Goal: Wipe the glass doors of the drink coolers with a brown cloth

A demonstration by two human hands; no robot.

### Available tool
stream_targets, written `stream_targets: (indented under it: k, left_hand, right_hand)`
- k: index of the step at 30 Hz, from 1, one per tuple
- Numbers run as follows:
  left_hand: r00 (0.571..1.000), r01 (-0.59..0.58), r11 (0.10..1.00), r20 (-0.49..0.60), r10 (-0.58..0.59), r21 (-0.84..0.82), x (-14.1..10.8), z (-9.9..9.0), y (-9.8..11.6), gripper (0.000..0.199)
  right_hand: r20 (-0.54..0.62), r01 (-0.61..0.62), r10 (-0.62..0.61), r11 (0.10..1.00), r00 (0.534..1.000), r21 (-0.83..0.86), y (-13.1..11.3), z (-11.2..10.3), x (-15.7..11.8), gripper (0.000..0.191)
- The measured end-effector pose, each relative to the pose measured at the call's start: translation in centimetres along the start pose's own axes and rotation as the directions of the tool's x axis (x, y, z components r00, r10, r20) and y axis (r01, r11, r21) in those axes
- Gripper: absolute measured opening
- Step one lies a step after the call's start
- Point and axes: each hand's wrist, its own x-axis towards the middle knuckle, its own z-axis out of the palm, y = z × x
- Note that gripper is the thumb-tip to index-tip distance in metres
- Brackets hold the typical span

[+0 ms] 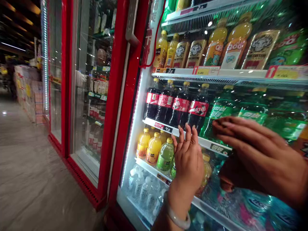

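My left hand (189,160), with a pale bangle (179,219) at its wrist, is raised with its fingers stretched up and slightly apart, holding nothing. Its fingertips overlap the shelf edge below the cola bottles (198,109); whether they touch anything I cannot tell. My right hand (260,157) reaches in from the right, fingers extended and thumb held away below, in front of green soda bottles (220,107). Nothing shows in its grasp. A dark shape beside its fingers looks like its reflection in glass. Yellow juice bottles (154,149) and a green drink bottle (165,155) stand left of my left hand.
The lit drinks cooler has a red frame (120,128) and several shelves. Qoo bottles (215,41) stand on an upper shelf, clear water bottles (145,189) at the bottom. Another glass-doored cooler (83,144) stands left. A grey floor (48,179) runs beside stacked goods (26,86).
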Motion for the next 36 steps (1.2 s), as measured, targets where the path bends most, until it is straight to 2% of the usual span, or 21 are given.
stream_targets:
  k: [3,4,6,8,11,13,15,17,19,21,23,24,25,27,29,31,34,36]
  left_hand:
    - [0.999,-0.036,0.999,0.029,0.036,0.001,-0.3,0.2,0.4,0.074]
    - [0.998,-0.047,0.999,0.034,0.047,0.002,-0.4,0.2,0.5,0.075]
    - [0.997,-0.072,0.997,0.036,0.072,0.003,-0.5,0.3,0.7,0.077]
    - [0.996,-0.079,0.997,0.033,0.078,0.020,-0.5,0.3,0.9,0.079]
    - [0.997,-0.072,0.996,0.042,0.070,0.058,-0.5,0.4,1.2,0.077]
    - [0.994,-0.089,0.994,0.062,0.085,0.069,-0.6,0.6,1.6,0.075]
    - [0.992,-0.105,0.993,0.074,0.101,0.059,-0.8,0.8,2.0,0.076]
    - [0.993,-0.103,0.994,0.066,0.100,0.043,-1.0,1.0,2.3,0.077]
    - [0.994,-0.094,0.995,0.066,0.092,0.039,-1.0,1.0,2.5,0.077]
    - [0.993,-0.096,0.994,0.079,0.092,0.048,-1.0,1.0,2.7,0.076]
    - [0.989,-0.110,0.993,0.107,0.105,0.047,-0.9,1.0,3.0,0.076]
    - [0.986,-0.122,0.992,0.122,0.116,0.041,-0.9,1.1,3.2,0.076]
    - [0.982,-0.136,0.990,0.134,0.130,0.030,-1.0,1.2,3.4,0.077]
    - [0.978,-0.150,0.989,0.144,0.148,0.006,-1.3,1.4,3.9,0.081]
    - [0.978,-0.151,0.988,0.147,0.150,-0.002,-1.6,1.7,4.4,0.083]
    - [0.973,-0.161,0.987,0.167,0.158,0.007,-1.9,2.0,4.9,0.082]
    - [0.957,-0.199,0.980,0.217,0.192,0.010,-2.2,2.6,5.8,0.081]
    - [0.951,-0.212,0.977,0.230,0.206,0.000,-2.2,3.0,6.5,0.084]
  right_hand:
    - [0.024,0.012,-0.012,1.000,1.000,-0.012,-1.8,1.1,-1.9,0.055]
    - [0.044,0.041,-0.040,0.999,0.998,-0.014,-2.2,1.4,-2.4,0.054]
    - [0.128,0.179,-0.177,0.984,0.976,0.000,-2.4,1.5,-2.9,0.051]
    - [0.158,0.219,-0.217,0.976,0.963,0.002,-1.9,1.0,-2.9,0.051]
    - [0.046,0.076,-0.075,0.997,0.996,-0.014,-0.9,0.1,-2.3,0.055]
    - [-0.018,-0.002,0.002,1.000,1.000,-0.024,-1.0,0.2,-2.4,0.059]
    - [0.019,0.041,-0.040,0.999,0.999,-0.024,-1.7,0.6,-3.1,0.057]
    - [0.089,0.143,-0.142,0.990,0.986,-0.011,-2.1,0.9,-4.1,0.054]
    - [0.126,0.153,-0.153,0.988,0.980,0.013,-1.8,0.6,-4.9,0.056]
    - [0.085,0.020,-0.021,1.000,0.996,0.018,-1.2,-0.1,-5.3,0.062]
    - [-0.016,-0.140,0.140,0.990,0.990,0.015,-0.9,-0.8,-5.6,0.068]
    - [-0.047,-0.162,0.162,0.987,0.986,0.016,-1.0,-1.0,-5.8,0.068]
    - [-0.043,-0.132,0.132,0.991,0.990,0.010,-1.2,-1.0,-6.0,0.065]
    - [0.038,0.022,-0.022,1.000,0.999,-0.002,-1.6,-1.1,-6.7,0.052]
    - [0.112,0.144,-0.143,0.989,0.983,-0.008,-1.5,-1.4,-7.4,0.041]
    - [0.101,0.103,-0.100,0.994,0.990,-0.021,-1.1,-2.0,-8.0,0.037]
    - [0.002,-0.078,0.079,0.996,0.997,-0.042,-0.8,-2.8,-8.7,0.035]
    - [-0.015,-0.067,0.066,0.997,0.998,-0.040,-0.8,-3.1,-9.2,0.033]
